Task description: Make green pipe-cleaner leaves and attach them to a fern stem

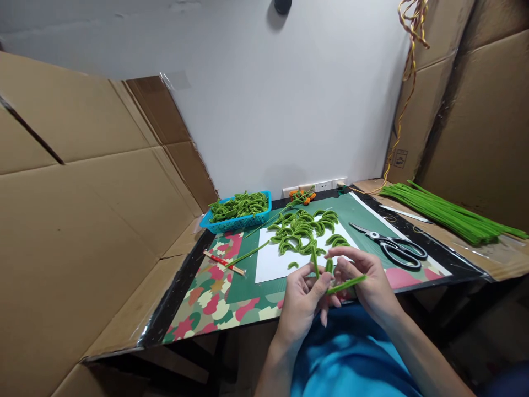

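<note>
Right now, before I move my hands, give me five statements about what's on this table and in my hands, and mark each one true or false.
1. The left hand pinches a fuzzy green stem. True.
2. The scissors lie in the basket. False: the scissors lie to the right of the white paper.
3. The basket holding green pieces is blue. True.
4. The bundle of long stems is left of the basket. False: the bundle is at the far right.
5. The orange cluster lies near the wall sockets. True.
</note>
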Tool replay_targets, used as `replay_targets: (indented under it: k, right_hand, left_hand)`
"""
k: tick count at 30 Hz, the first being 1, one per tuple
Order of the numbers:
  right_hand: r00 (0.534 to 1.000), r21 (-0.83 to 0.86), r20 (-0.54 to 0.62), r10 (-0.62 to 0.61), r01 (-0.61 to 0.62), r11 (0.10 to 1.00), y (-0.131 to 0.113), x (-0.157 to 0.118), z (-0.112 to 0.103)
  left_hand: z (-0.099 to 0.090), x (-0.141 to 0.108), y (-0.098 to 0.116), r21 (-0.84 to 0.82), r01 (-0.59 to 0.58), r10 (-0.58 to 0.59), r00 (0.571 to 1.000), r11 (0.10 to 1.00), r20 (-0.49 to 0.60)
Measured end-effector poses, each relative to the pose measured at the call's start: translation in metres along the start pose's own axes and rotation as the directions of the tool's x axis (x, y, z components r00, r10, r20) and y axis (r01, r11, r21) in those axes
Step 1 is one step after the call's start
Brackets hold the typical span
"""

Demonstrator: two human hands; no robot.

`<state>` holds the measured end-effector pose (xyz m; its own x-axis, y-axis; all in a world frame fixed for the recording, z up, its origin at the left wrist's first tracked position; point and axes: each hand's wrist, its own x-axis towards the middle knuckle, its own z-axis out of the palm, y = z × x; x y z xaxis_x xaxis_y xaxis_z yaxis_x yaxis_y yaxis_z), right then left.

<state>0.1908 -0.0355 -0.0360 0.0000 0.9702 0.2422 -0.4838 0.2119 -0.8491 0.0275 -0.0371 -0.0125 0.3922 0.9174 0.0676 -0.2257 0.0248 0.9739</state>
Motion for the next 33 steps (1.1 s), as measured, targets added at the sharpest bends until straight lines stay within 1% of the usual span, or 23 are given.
replay_targets:
  k: [1, 3, 5, 6, 9, 13, 17, 22, 25, 27, 28, 31, 33]
  right_hand:
    - [1.0, -0.014, -0.007, -0.015, 0.015, 1.0, 0.0, -0.001, 0.001]
    - [0.998, -0.033, 0.001, -0.058, 0.058, 0.998, 0.0, -0.005, 0.003]
    - [0.995, -0.019, 0.017, -0.096, 0.097, 0.995, 0.001, -0.007, 0.005]
    - [0.993, -0.006, 0.017, -0.114, 0.114, 0.993, 0.001, -0.009, 0.007]
    - [0.987, -0.005, -0.051, -0.155, 0.155, 0.988, 0.001, -0.01, 0.009]
    - [0.973, -0.056, -0.169, -0.156, 0.149, 0.987, 0.0, -0.01, 0.01]
    - [0.967, -0.101, -0.18, -0.18, 0.164, 0.981, -0.005, -0.012, 0.012]
    - [0.947, -0.271, -0.196, -0.255, 0.198, 0.942, -0.014, -0.017, 0.021]
    - [0.929, -0.315, -0.221, -0.297, 0.22, 0.923, -0.015, -0.019, 0.023]
    - [0.918, -0.265, -0.249, -0.308, 0.242, 0.933, -0.012, -0.018, 0.023]
    - [0.921, -0.217, -0.254, -0.296, 0.244, 0.945, -0.011, -0.017, 0.022]
    - [0.947, -0.073, -0.228, -0.227, 0.216, 0.974, -0.005, -0.012, 0.017]
    - [0.954, -0.055, -0.2, -0.222, 0.216, 0.975, -0.002, -0.01, 0.014]
  left_hand:
    - [0.001, -0.001, -0.001, 0.0, -0.019, 0.019, 0.998, 1.0, -0.065]
    - [0.002, -0.003, -0.002, 0.012, -0.064, 0.065, 0.978, 0.998, -0.196]
    - [0.006, -0.004, -0.002, 0.035, -0.094, 0.1, 0.957, 0.995, -0.272]
    - [0.008, -0.005, -0.001, 0.044, -0.101, 0.109, 0.952, 0.994, -0.285]
    - [0.015, -0.005, 0.001, 0.045, -0.091, 0.1, 0.958, 0.995, -0.27]
    - [0.024, -0.005, 0.001, 0.025, -0.072, 0.075, 0.971, 0.997, -0.226]
    - [0.027, -0.005, 0.0, 0.036, -0.093, 0.099, 0.968, 0.995, -0.229]
    - [0.026, -0.006, -0.004, 0.09, -0.084, 0.104, 0.961, 0.992, -0.255]
    - [0.026, -0.007, -0.006, 0.114, -0.078, 0.105, 0.961, 0.99, -0.255]
    - [0.027, -0.006, -0.006, 0.104, -0.094, 0.119, 0.955, 0.99, -0.271]
    - [0.027, -0.006, -0.006, 0.092, -0.109, 0.131, 0.948, 0.99, -0.289]
    - [0.027, -0.005, -0.006, 0.064, -0.149, 0.162, 0.925, 0.987, -0.344]
    - [0.028, -0.005, -0.006, 0.056, -0.162, 0.171, 0.918, 0.985, -0.358]
